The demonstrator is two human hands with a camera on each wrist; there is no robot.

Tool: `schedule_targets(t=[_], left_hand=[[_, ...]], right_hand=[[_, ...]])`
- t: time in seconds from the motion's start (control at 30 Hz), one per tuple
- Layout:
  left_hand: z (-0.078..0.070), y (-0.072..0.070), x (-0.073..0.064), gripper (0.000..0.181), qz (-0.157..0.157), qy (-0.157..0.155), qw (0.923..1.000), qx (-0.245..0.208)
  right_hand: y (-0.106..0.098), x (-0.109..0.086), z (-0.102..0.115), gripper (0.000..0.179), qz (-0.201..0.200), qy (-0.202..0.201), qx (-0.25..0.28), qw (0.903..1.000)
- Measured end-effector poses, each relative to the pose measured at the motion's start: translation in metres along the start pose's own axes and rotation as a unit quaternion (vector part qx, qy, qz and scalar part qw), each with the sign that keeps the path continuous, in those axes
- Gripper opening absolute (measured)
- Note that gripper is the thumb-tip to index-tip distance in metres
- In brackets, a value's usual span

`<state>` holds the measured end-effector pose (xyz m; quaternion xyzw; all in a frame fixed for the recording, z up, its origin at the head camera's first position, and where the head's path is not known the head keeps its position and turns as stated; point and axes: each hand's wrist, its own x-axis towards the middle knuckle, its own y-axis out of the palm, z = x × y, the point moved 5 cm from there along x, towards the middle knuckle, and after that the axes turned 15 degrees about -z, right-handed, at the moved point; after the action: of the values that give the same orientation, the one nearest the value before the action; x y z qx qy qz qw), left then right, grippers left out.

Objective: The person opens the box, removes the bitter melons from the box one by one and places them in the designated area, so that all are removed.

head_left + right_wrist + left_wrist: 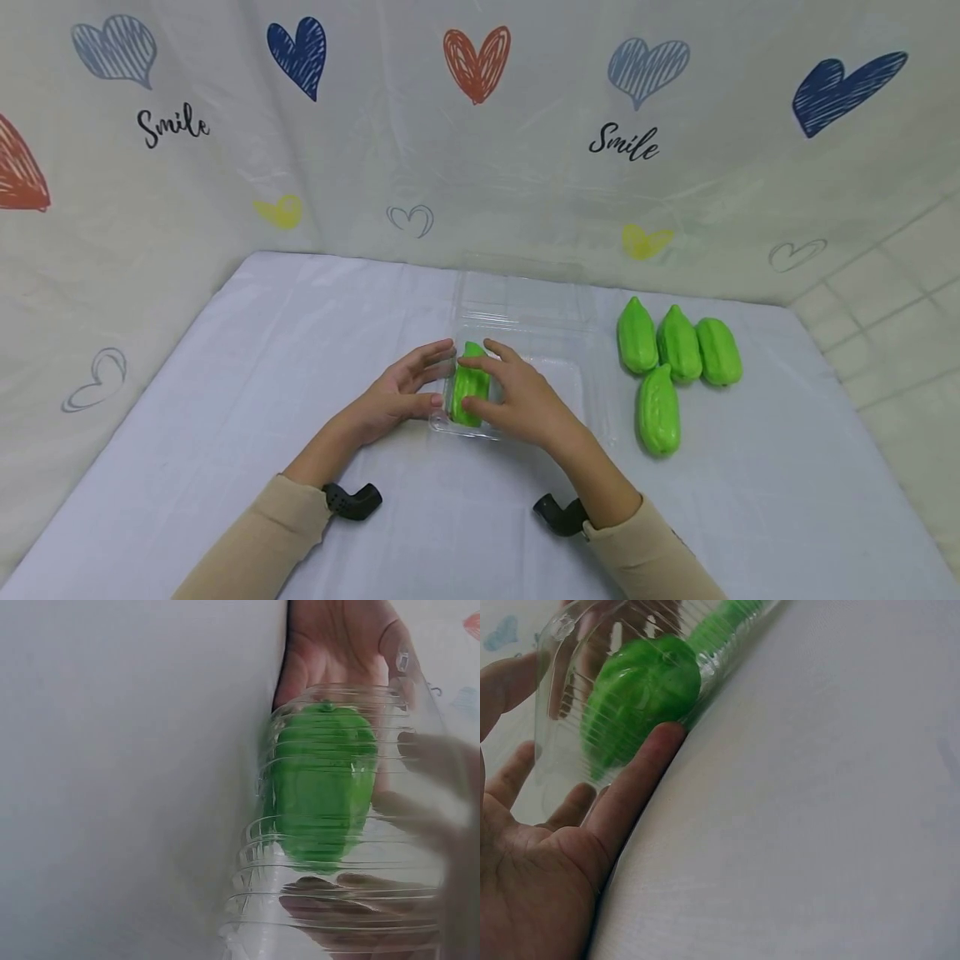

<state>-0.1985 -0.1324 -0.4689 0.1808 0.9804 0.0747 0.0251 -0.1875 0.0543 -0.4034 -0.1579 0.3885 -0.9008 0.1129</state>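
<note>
A green ridged model fruit [470,385] with a narrow tip lies lengthwise along the left side of a clear plastic clamshell box [551,377]. My left hand [401,392] is outside the box at its left wall, fingers extended and thumb near the front corner. In the left wrist view, the left thumb [641,769] lies along the wall beside the fruit [641,697]. Over the box, my right hand [517,396] has its fingers spread above the fruit. Through the plastic in the right wrist view, right fingers [352,900] show apart from the fruit [324,787].
Right of the box, several more green fruits [681,343] lie close together, one fruit [659,412] nearer the front. The clear lid [525,296] stands raised at the back. A white cloth [300,333] covers the table, with a heart-printed curtain [480,167] behind it.
</note>
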Motion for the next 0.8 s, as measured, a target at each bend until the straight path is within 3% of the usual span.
schedule_targets(t=[0.8], left_hand=[[-0.0004, 0.0008, 0.0004, 0.082, 0.000, 0.000, 1.0000, 0.005]], right_hand=[[0.0047, -0.0005, -0.0026, 0.045, 0.004, 0.012, -0.006, 0.9999]])
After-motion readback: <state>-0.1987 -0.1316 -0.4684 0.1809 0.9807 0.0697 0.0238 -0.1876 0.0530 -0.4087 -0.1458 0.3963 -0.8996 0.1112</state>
